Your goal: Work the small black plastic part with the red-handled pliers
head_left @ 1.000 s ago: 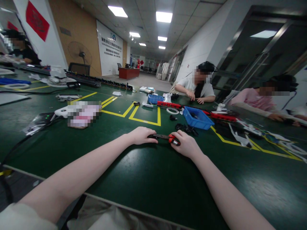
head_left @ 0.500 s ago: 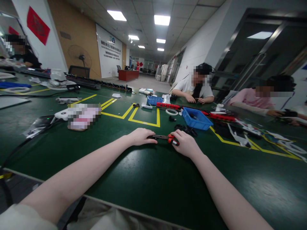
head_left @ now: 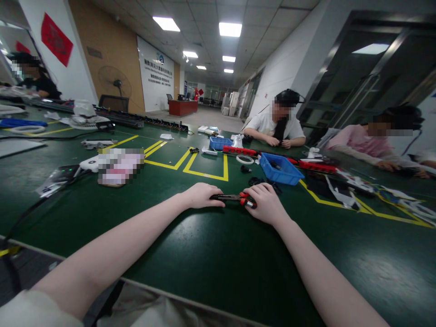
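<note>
My right hand (head_left: 267, 203) has its fingers curled around the red handles of the pliers (head_left: 235, 197). My left hand (head_left: 202, 196) pinches a small black bit (head_left: 215, 197) between thumb and fingers. The pliers lie in the gap between my two hands, and their tips point left and reach the black bit. I can't tell if the tips bite it. Both hands are low over the green table (head_left: 218, 263).

Just past my right hand I see a heap of black wires (head_left: 256, 181), and a black knob (head_left: 245, 169) near it. Farther on are a blue bin (head_left: 282, 177) and a white ring (head_left: 245, 159). Yellow tape (head_left: 206, 174) makes boxes on the table past my hands. Off to the left lies a phone (head_left: 117, 172). Across the table sits a person in white (head_left: 265, 127), and to the right a person in pink (head_left: 354, 141).
</note>
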`<state>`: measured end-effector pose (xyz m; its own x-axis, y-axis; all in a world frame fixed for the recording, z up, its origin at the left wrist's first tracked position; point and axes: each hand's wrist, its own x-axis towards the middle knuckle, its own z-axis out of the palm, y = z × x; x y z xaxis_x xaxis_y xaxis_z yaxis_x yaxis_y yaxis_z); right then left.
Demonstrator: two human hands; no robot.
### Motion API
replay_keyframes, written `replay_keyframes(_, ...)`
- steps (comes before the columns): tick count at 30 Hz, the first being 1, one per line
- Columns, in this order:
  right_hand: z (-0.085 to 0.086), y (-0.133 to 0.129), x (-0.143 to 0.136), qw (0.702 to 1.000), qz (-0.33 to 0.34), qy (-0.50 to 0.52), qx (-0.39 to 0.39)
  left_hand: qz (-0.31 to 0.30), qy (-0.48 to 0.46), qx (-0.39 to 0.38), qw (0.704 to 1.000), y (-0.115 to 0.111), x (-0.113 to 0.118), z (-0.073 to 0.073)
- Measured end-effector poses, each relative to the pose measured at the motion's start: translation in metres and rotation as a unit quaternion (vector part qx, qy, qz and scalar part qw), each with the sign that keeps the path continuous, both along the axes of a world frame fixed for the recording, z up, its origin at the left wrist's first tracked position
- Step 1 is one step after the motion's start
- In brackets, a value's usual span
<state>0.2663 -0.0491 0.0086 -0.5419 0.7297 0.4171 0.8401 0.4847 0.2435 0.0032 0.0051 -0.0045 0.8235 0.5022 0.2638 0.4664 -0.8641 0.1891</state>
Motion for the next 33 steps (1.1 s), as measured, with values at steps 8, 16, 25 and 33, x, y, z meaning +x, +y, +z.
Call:
replay_keyframes(8, 0.0017, 0.0012, 0.0049, 0.999, 0.0, 0.002, 0.033, 0.001, -0.002, 0.001, 1.0, -0.001, -0.0002, 0.0008)
replay_keyframes(16, 0.001, 0.0015, 0.0039, 1.0, 0.002, 0.017, 0.015, 0.003, 0.003, 0.002, 1.0, -0.0018, -0.0003, 0.0026)
replay_keyframes(25, 0.001, 0.0019, 0.0046, 0.999, -0.006, 0.032, -0.008, -0.002, -0.026, -0.006, 1.0, -0.002, -0.0018, 0.001)
replay_keyframes(33, 0.0002, 0.0023, 0.0056, 0.999, -0.014, 0.037, -0.013, -0.015, -0.033, 0.026, 0.999, -0.0043, -0.0014, 0.0002)
